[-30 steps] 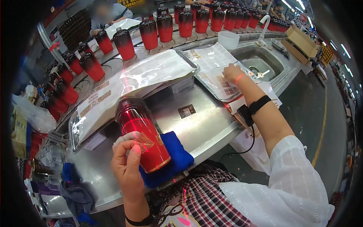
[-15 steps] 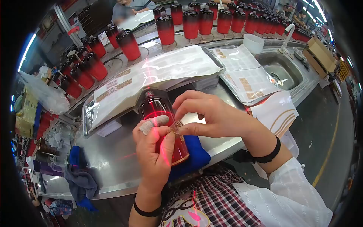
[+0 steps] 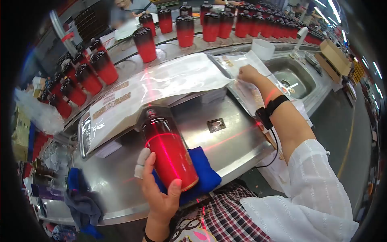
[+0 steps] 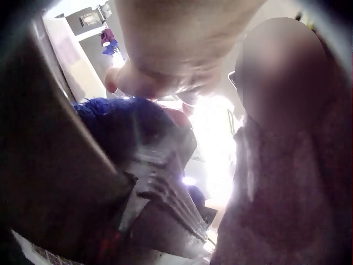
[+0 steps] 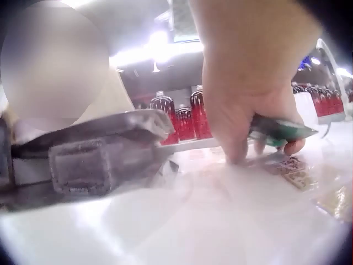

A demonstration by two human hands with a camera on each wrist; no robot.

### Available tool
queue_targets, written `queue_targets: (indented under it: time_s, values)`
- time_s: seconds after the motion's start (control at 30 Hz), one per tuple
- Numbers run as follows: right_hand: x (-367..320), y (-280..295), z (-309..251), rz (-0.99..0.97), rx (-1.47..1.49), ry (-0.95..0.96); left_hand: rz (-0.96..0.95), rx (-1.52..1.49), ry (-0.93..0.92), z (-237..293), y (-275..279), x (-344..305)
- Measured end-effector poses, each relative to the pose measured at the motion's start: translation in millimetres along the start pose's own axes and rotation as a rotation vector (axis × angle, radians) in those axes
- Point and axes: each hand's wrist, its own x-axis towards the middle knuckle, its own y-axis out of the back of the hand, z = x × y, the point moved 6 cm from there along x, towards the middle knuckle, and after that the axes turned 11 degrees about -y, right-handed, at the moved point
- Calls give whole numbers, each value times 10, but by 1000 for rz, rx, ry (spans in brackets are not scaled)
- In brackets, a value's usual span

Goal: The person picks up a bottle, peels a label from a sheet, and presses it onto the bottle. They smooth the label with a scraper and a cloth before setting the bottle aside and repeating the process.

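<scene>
At the metal table's [image 3: 113,177] near edge, the red bottle [image 3: 169,153] lies with its base on a blue cloth [image 3: 208,171]. The left hand [image 3: 160,195] touches its lower end, thumb and fingers apart; the right [image 3: 248,75], wrist bent down, curls its fingers round a dark green object [image 5: 278,130] over the label sheet [image 5: 220,190].

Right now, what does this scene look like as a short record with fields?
bottle: red and black, lying with its neck away from the person
support: blue cloth under its base end
left hand: touches the bottle's lower part
right hand: at the printed sheet, gripping a dark green item, exact kind unclear
background: standing bottles
right side: sink
</scene>
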Motion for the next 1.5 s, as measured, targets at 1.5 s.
queue_targets:
  time_s: [1.5]
  values:
    - [-3477,954,-1975,353,876,887,88,-671,469,-546,-110,339]
